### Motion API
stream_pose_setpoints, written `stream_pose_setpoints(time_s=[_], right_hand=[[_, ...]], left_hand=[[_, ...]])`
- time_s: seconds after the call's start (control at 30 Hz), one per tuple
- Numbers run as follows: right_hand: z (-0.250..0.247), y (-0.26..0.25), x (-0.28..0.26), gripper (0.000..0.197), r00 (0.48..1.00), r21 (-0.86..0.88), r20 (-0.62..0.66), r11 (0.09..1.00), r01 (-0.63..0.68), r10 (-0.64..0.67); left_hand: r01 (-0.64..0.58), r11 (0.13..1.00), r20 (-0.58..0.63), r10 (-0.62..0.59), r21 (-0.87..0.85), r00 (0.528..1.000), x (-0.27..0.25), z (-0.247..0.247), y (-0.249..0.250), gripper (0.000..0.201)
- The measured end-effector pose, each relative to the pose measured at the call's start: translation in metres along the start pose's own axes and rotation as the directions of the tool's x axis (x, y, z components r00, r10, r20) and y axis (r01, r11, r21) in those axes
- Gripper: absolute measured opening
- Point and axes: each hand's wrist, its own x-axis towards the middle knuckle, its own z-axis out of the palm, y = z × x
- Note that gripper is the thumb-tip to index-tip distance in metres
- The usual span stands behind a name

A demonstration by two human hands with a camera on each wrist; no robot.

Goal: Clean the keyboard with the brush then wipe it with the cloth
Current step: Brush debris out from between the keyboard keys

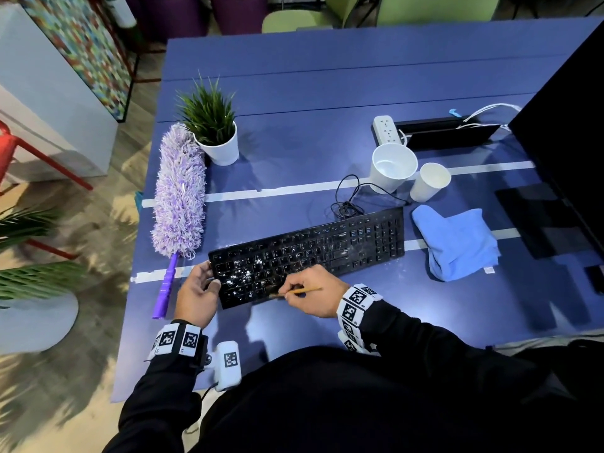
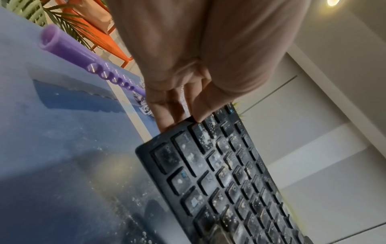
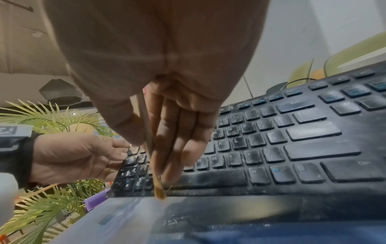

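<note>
A black keyboard (image 1: 310, 253) lies slanted on the blue table (image 1: 327, 109), its left keys speckled with white crumbs. My left hand (image 1: 199, 289) grips the keyboard's left end (image 2: 167, 148), thumb on the keys and fingers (image 2: 165, 115) round the edge. My right hand (image 1: 310, 295) pinches a thin wooden brush (image 1: 300, 291) like a pencil. The brush bristles (image 3: 159, 189) touch the keyboard's front edge near the left keys (image 3: 133, 173). A blue cloth (image 1: 457, 243) lies crumpled on the table right of the keyboard.
A purple fluffy duster (image 1: 179, 197) lies left of the keyboard, its handle (image 2: 69, 51) beside my left hand. A potted plant (image 1: 215, 135), two white cups (image 1: 392, 168), a power strip (image 1: 387, 129) and the keyboard cable (image 1: 349, 204) stand behind. A dark monitor (image 1: 568, 142) fills the right.
</note>
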Motion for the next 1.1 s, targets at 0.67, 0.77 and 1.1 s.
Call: stream_pose_setpoints(time_s=[0.67, 0.77, 1.1], right_hand=[[0.004, -0.022, 0.007, 0.016, 0.984, 0.04, -0.173, 0.999, -0.034, 0.04], [0.0, -0.026, 0.008, 0.016, 0.998, -0.028, -0.061, 0.999, -0.035, 0.034], [-0.002, -0.02, 0.004, 0.015, 0.997, 0.018, -0.058, 0.999, -0.05, 0.051]], left_hand=[[-0.042, 0.999, 0.014, 0.042, 0.0, 0.999, 0.0, -0.001, 0.003, 0.047], [-0.034, 0.999, 0.011, 0.034, 0.013, 0.999, 0.0, -0.001, 0.001, 0.047], [-0.031, 0.999, 0.024, 0.03, 0.021, 0.999, 0.002, -0.003, 0.001, 0.046]])
